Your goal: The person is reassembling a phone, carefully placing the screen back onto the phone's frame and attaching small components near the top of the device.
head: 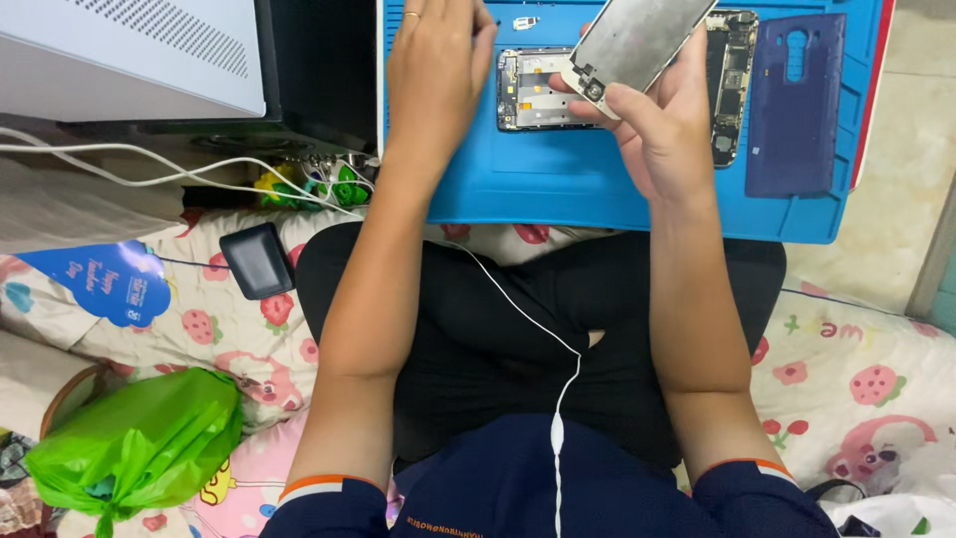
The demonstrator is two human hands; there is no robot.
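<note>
My right hand [662,120] grips a grey metal phone plate [637,40], tilted above the blue work mat [597,189]. Under it lies an opened phone frame [533,90] with its inner parts showing. My left hand [433,70] rests palm down on the mat just left of that frame, fingers together, a ring on one finger; whether it holds anything is hidden. A circuit board [732,90] lies to the right of my right hand, and beside it a dark purple phone back cover [795,100]. A tiny metal part [525,22] sits at the mat's far edge.
A white box [129,50] stands at the far left with white cables [149,164] running from it. A small black device [257,259] and a green plastic bag [139,448] lie on the patterned bedding [856,379]. A white earphone cord [558,399] hangs over my lap.
</note>
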